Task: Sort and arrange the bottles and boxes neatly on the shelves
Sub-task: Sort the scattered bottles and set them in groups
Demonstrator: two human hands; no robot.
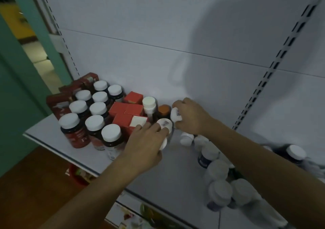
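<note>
- Gripping a small white bottle, the left hand is closed.
- Another white bottle is clasped by the right hand.
- Red boxes are seen just left of both hands.

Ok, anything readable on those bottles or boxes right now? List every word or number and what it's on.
"F": a pale letter on the red label of the front-left dark bottle; the rest of that label is blurred.
Small grey print on the white cap by the left hand: too blurred to read.
Grey mark on the white bottle in the right hand: unreadable.
Red boxes: no legible text.
</note>
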